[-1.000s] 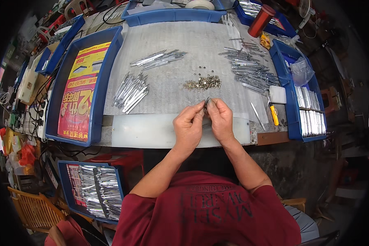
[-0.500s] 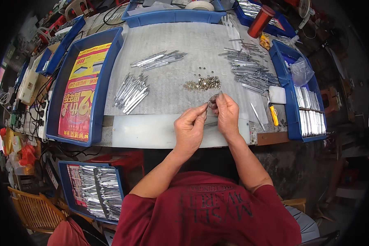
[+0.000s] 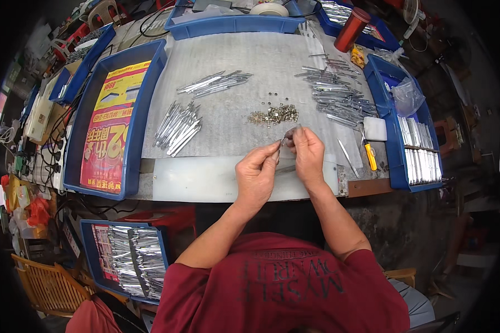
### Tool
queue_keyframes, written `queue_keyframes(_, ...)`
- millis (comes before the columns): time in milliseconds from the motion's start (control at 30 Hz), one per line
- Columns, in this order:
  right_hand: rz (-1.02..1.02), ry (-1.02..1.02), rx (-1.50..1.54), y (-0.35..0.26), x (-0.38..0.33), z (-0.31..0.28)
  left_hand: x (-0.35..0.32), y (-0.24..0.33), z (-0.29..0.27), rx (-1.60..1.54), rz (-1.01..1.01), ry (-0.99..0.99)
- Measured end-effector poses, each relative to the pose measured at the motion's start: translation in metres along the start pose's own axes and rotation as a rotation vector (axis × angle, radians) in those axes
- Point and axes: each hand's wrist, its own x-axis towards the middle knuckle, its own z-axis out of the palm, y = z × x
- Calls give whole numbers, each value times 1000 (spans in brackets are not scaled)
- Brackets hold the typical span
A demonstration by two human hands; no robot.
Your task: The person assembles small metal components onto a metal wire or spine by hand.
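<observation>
My left hand and my right hand meet above the front of the table, fingertips pinched close together. A small, dark, thin metal piece shows between them, but its kind is too small and hidden to tell. Just beyond lies a heap of tiny brass-coloured and silver parts. Slim silver metal rods lie in groups: a back-left bunch, a front-left bunch and a larger pile on the right. Nearer my right hand is a single pointed silver rod and a yellow-handled tool.
A pale board lines the front edge. Blue trays flank the sheet: one with printed paper at left, one holding silver rods at right. A white block and red cylinder stand there. Another rod-filled tray sits low left.
Both hands stay together in nearly the same place, with only slight shifts of the fingers. The whole scene has moved slightly in the picture.
</observation>
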Motion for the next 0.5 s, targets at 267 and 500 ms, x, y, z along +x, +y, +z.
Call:
queue_keyframes(267, 17, -19, -14, 1, -3, 0, -1, 3, -2, -78, -93, -8)
queue_keyframes(500, -84, -120, -134, 5, -13, -3, -1, 0, -3, -63, -48, -12)
